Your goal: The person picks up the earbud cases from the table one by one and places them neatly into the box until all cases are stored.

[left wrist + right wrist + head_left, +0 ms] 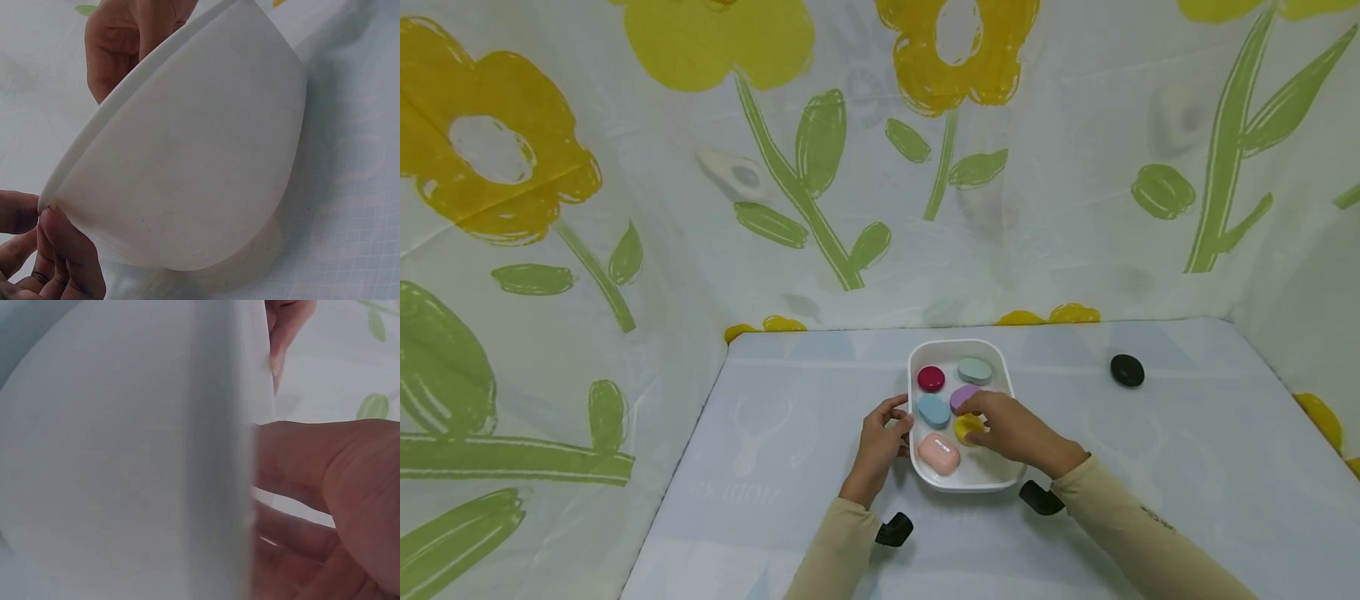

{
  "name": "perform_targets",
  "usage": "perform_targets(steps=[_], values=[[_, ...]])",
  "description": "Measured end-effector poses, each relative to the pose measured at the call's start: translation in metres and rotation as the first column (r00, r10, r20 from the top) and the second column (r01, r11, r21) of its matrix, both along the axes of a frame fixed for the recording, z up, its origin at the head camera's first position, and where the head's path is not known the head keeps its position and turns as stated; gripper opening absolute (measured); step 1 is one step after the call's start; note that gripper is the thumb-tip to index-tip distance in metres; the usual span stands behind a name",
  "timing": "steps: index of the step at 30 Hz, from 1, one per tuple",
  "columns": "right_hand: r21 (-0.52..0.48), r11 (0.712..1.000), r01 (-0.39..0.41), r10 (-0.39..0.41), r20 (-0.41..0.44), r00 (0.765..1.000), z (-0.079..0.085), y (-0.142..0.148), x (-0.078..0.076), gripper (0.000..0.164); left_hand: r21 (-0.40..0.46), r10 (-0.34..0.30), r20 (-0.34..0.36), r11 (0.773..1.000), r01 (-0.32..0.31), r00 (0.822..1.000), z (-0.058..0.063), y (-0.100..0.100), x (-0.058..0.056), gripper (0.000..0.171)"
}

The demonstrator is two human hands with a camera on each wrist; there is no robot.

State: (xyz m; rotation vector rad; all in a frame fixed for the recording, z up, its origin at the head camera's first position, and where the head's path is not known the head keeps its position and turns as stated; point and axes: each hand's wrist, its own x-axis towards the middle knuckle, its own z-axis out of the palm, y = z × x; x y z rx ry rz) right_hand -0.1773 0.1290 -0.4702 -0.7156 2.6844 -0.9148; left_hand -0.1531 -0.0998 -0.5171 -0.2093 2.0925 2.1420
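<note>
A white rounded tray [964,483] stands on the table, holding several smooth rounded pieces. They are a red piece [931,379], a pale green one [974,370], a purple one [964,397], a blue one [933,411], a yellow piece [967,427] and a pink one [939,454] with a small pale label. My left hand [880,446] pinches the tray's left rim between thumb and fingers; the left wrist view shows this closely. Reaching over the right side, my right hand [1011,427] has thumb and fingers about the yellow piece, partly covering it. The tray wall hides those fingertips in the right wrist view.
A black rounded piece [1127,371] lies by itself on the table [805,433], at the back right. Flower-printed cloth [1060,208] hangs behind the table and along its sides. Black wrist-worn devices [895,530] sit beneath both cuffs.
</note>
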Motion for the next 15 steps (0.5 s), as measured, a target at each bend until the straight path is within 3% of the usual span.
perform_targets(steps=[5, 8, 11, 15], values=[[-0.073, 0.997, 0.034, -0.037, -0.040, 0.999, 0.003, 0.016, 0.000, 0.034, -0.003, 0.000, 0.009, 1.000, 0.000, 1.000, 0.002, 0.001, 0.001, 0.043], [-0.119, 0.988, 0.095, -0.106, -0.090, 0.990, 0.007, 0.030, 0.000, 0.033, -0.006, 0.005, 0.014, 1.000, -0.005, 1.000, 0.004, 0.002, 0.001, 0.043], [-0.168, 0.970, 0.177, -0.203, -0.153, 0.967, 0.008, 0.047, 0.000, 0.034, -0.012, 0.007, 0.010, 1.000, -0.007, 1.000, 0.004, 0.001, 0.001, 0.042], [-0.233, 0.934, 0.272, -0.326, -0.237, 0.915, 0.003, 0.075, -0.002, 0.034, -0.018, 0.007, 0.008, 1.000, -0.007, 1.000, 0.004, 0.001, 0.000, 0.043]])
